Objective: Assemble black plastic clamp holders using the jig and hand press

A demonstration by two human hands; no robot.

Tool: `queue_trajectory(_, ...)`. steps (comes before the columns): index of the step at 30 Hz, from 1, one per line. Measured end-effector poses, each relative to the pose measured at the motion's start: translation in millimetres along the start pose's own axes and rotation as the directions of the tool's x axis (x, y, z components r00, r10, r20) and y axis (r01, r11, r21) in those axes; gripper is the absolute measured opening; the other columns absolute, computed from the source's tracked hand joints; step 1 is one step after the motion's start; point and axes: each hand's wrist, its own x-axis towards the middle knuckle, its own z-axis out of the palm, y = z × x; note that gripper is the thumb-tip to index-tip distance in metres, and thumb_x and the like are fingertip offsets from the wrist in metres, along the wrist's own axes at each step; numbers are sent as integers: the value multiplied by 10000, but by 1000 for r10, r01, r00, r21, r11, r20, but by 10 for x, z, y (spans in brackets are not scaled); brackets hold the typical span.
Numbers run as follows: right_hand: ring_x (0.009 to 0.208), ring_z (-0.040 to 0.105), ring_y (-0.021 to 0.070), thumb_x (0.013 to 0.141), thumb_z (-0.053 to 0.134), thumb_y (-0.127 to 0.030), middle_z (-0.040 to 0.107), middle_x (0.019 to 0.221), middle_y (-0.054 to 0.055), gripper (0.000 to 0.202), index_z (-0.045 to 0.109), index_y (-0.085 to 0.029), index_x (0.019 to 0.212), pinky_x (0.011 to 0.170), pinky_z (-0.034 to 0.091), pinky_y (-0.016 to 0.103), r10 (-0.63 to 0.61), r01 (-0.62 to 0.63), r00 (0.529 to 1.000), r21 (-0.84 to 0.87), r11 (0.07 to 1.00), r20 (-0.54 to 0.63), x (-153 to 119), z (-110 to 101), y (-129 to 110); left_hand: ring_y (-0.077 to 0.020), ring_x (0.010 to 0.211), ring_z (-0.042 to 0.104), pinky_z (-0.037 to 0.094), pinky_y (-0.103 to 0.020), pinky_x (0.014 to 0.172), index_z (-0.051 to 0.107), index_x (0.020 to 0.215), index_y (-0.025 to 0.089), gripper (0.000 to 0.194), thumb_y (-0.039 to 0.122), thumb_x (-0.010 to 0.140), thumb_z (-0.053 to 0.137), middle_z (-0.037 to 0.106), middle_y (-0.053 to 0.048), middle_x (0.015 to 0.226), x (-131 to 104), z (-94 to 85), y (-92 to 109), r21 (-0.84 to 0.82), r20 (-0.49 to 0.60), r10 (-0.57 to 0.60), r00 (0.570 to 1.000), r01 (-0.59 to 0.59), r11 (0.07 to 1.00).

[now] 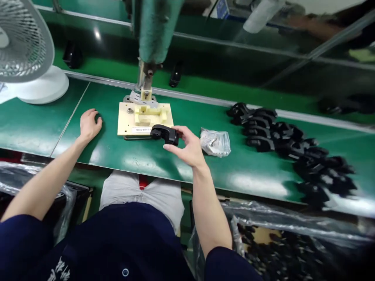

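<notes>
My right hand [189, 147] grips a curved black plastic part [165, 134] by its right end, between thumb and fingers. The part is in front of the cream-coloured fixture [125, 123], overlapping its lower right corner. On that fixture is a raised yellow holder [149, 117] with a white label [142, 130] in front of it. Above the fixture stands a green press column [155, 35]. My left hand [90, 124] rests on the green tabletop left of the fixture, fingers loosely curled, thumb apart, nothing in it. A clear bag of small pieces [215, 143] lies right of my right hand.
Several black parts [260, 128] are heaped along the right of the table. A white fan [43, 86] stands at the left. Two black pieces sit on the green ledge [199, 88] behind. Below the right table edge is a plastic-lined bin of black parts [278, 253].
</notes>
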Motion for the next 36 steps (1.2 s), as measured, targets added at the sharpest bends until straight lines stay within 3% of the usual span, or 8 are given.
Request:
queue_trajectory(5, 949, 634, 184, 675, 798, -503, 626, 1085, 71, 590, 577, -196, 1128, 873, 553, 333, 228, -136, 935, 320, 937, -270, -1044, 287, 14, -187, 901, 685, 553, -383, 906, 672, 937, 174, 178, 286, 862, 556, 706, -48, 897, -1057, -116, 582, -490, -175, -91, 980, -6, 872)
queue_trajectory(8, 1019, 616, 195, 675, 819, -465, 606, 1142, 88, 598, 580, -186, 1147, 886, 550, 337, 180, -71, 920, 302, 951, -349, -1309, 368, -72, -152, 847, 695, 573, -335, 861, 695, 979, 205, 141, 245, 867, 621, 707, -13, 898, -1661, -201, 953, -772, 94, -27, 995, 89, 629)
queue_trajectory(10, 1055, 606, 207, 696, 811, -441, 602, 1160, 100, 591, 570, -183, 1171, 891, 550, 355, 81, 11, 915, 227, 974, -394, -1346, 369, -129, -181, 969, 688, 579, -336, 878, 672, 1132, 237, 272, 271, 863, 657, 706, -42, 1052, -1823, -223, 1176, -831, 371, 111, 922, 276, 484)
queue_trajectory(12, 1067, 607, 221, 728, 791, -411, 607, 1162, 111, 573, 553, -180, 1196, 901, 551, 383, -31, 89, 908, 121, 989, -417, -1324, 361, -180, -213, 1045, 671, 585, -356, 896, 633, 1227, 266, 396, 319, 840, 700, 679, -60, 1160, -1815, -223, 1362, -826, 521, 236, 820, 414, 382)
queue_trajectory(14, 1065, 613, 232, 747, 775, -359, 613, 1161, 121, 550, 540, -178, 1210, 901, 554, 404, -131, 143, 895, -4, 990, -427, -1289, 368, -215, -218, 1026, 677, 597, -361, 882, 640, 1217, 277, 410, 340, 821, 726, 669, -57, 1174, -1731, -226, 1499, -827, 551, 284, 785, 468, 310)
queue_trajectory(19, 1010, 632, 237, 765, 743, -239, 618, 1137, 131, 534, 507, -182, 1242, 830, 571, 400, -277, 192, 841, -224, 956, -464, -1300, 456, -204, -184, 952, 692, 608, -329, 850, 677, 1118, 257, 306, 283, 818, 729, 681, -31, 1072, -1658, -244, 1683, -815, 566, 210, 797, 505, 283)
queue_trajectory(29, 990, 635, 242, 771, 722, -218, 609, 1131, 142, 554, 492, -170, 1273, 794, 582, 395, -321, 170, 805, -325, 931, -500, -1340, 491, -163, -177, 878, 711, 593, -323, 834, 689, 1034, 216, 235, 321, 825, 713, 711, -30, 985, -1676, -227, 1773, -770, 614, 139, 777, 551, 323)
queue_trajectory(36, 1012, 633, 242, 760, 743, -282, 619, 1130, 125, 502, 538, -168, 1204, 835, 574, 395, -177, 88, 846, -196, 977, -503, -1338, 482, -237, -151, 827, 701, 586, -285, 794, 697, 985, 188, 207, 344, 852, 670, 719, -35, 875, -1628, -214, 1727, -702, 700, 97, 707, 657, 275)
